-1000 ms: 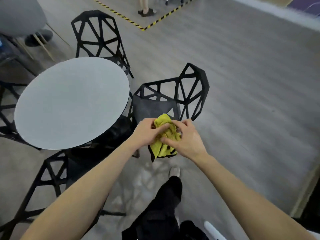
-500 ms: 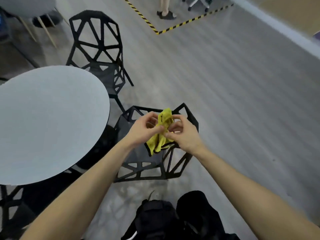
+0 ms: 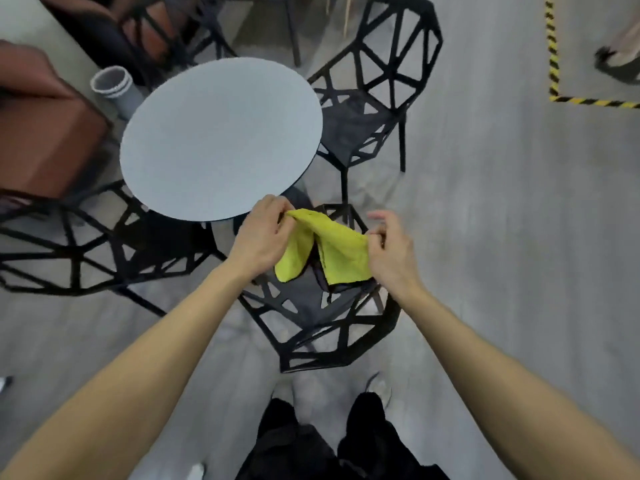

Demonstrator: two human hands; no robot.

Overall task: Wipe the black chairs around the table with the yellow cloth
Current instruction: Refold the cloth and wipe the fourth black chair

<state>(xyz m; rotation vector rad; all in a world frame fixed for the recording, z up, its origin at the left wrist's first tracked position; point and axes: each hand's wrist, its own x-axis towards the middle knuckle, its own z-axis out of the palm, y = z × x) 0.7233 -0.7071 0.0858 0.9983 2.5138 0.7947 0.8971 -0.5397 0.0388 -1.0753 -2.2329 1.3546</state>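
- Above the seat of the nearest black chair (image 3: 322, 327), a yellow cloth (image 3: 332, 251) is stretched between two bare hands, clear of the frame below it.
- That chair is a web of flat, angular black struts forming open triangles, with a solid dark seat panel in the middle; its front tucks under the table edge.
- Two more of the same faceted kind stand around the table: the right chair (image 3: 374, 98) and the left chair (image 3: 86, 251).
- Round table (image 3: 221, 136): a smooth, matte pale-grey disc with a thin dark rim.
- Left hand (image 3: 259, 237): fingers curled, pinching the cloth's upper left corner close to the table rim.
- Right hand (image 3: 391, 251): thumb and forefinger pinch the cloth's right edge, while the other fingers are lifted and loosely spread.
- Soft and slightly napped, the cloth sags in a fold between the two grips, with two flaps hanging down and a dark border showing at the lower hem.
- Grey wood-grain floor (image 3: 502, 237) lies underneath; yellow-and-black hazard tape (image 3: 553, 46) marks it at upper right.
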